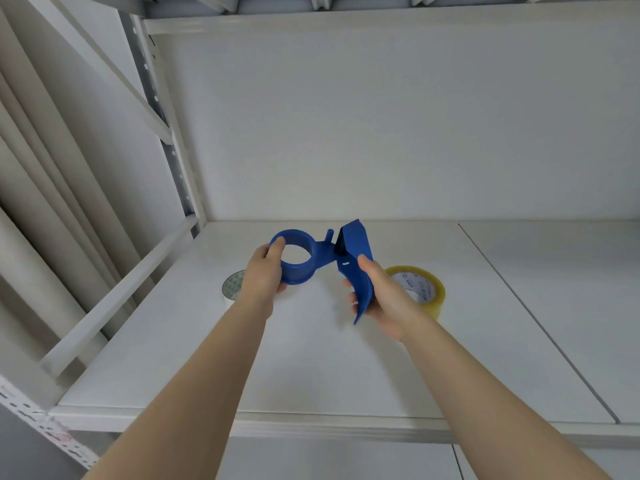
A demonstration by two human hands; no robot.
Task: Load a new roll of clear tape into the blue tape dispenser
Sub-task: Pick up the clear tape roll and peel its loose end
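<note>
The blue tape dispenser (325, 259) is held above the white shelf (311, 358) in both hands. My left hand (265, 273) grips its round, empty spool ring at the left. My right hand (377, 296) is closed around its flat handle at the right. A roll of clear yellowish tape (424, 289) lies flat on the shelf behind my right hand, partly hidden by it. A second roll, white with a patterned core (232, 285), lies behind my left hand and is mostly hidden.
The shelf sits inside a white metal rack, with a slotted upright post (173, 147) at the left and a back wall behind. A seam (540, 323) divides the shelf board on the right. The shelf's front edge (311, 424) runs below my forearms.
</note>
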